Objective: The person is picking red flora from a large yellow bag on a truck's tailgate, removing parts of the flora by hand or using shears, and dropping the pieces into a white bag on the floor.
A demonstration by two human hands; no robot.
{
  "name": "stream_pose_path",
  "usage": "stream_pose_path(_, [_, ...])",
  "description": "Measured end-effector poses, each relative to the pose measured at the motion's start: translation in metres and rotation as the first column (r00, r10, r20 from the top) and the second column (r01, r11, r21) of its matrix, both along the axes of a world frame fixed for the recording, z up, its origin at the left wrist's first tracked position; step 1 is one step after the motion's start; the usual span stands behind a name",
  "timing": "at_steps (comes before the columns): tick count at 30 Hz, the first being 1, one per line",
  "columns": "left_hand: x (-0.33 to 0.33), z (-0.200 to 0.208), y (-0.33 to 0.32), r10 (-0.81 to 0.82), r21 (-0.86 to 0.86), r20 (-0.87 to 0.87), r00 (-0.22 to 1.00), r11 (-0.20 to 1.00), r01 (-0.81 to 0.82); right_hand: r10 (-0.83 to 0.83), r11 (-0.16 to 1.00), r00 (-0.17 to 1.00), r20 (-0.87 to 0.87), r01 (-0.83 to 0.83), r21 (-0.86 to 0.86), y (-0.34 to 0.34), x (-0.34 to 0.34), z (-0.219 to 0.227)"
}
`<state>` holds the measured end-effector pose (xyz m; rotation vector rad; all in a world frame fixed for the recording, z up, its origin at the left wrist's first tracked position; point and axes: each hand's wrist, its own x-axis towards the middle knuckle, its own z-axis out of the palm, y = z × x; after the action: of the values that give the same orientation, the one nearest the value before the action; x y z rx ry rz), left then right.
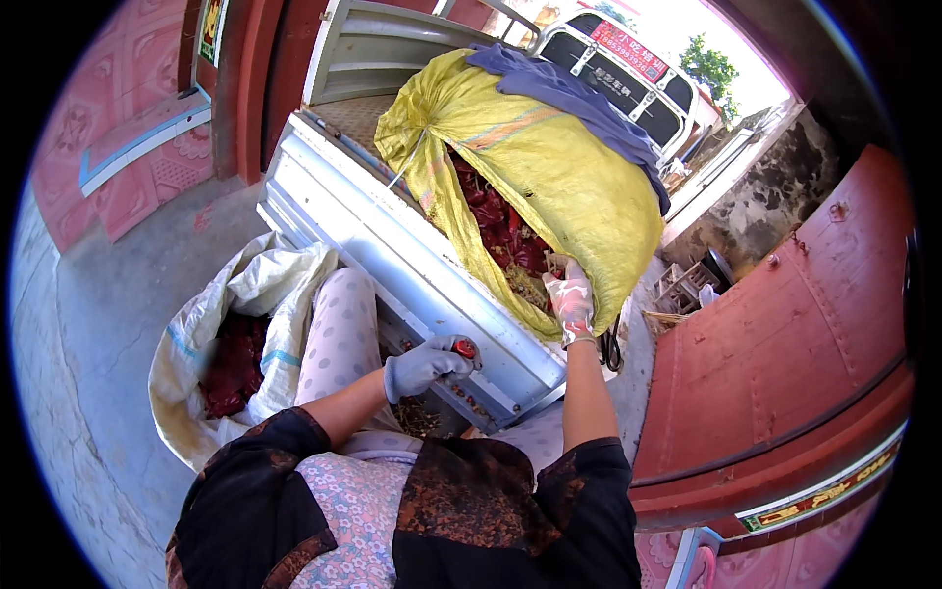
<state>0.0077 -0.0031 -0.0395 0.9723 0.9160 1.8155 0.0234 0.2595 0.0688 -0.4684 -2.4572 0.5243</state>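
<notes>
A large yellow woven sack point(589, 187) lies on its side on a truck bed, with dark red dried chili peppers point(496, 216) showing through its long opening. My right hand point(571, 299), in a white and pinkish glove, is at the near right end of that opening. Its fingers are bent together; what they hold, if anything, I cannot make out. My left hand point(430, 367) wears a grey glove and is closed around a red chili pepper point(464, 348), in front of the lowered truck side. To the left, a white woven sack point(182, 378) stands open with dark red peppers point(234, 368) inside.
The white metal truck side panel point(392, 250) hangs between me and the bed. A purple-blue cloth point(579, 93) drapes over the yellow sack. Behind it stands a white vehicle point(618, 74). A red metal door point(785, 344) is at the right. Bits of debris point(417, 417) lie below my left hand.
</notes>
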Motion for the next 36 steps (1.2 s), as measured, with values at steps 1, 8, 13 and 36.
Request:
stream_pose_path(1, [0.0, 0.001, 0.0, 0.012, -0.002, -0.003, 1.0, 1.0, -0.012, 0.023, 0.999, 0.997, -0.067, -0.021, 0.039, -0.002, 0.003, 0.004])
stream_pose_path(8, [-0.007, 0.012, 0.002, 0.137, -0.004, 0.066, 0.988, 0.991, -0.137, 0.187, 0.69, 0.921, -0.342, -0.371, -0.621, -0.038, 0.035, 0.027])
stream_pose_path(13, [-0.009, 0.028, 0.007, 0.293, 0.042, -0.022, 0.956, 0.955, -0.292, 0.327, 0.502, 0.877, -0.351, -0.476, -0.722, -0.109, 0.071, 0.018])
stream_pose_path(36, [0.008, 0.028, 0.003, 0.242, 0.198, -0.01, 0.97, 0.951, -0.236, 0.174, 0.391, 0.916, -0.361, -0.401, -0.828, -0.146, 0.075, -0.027])
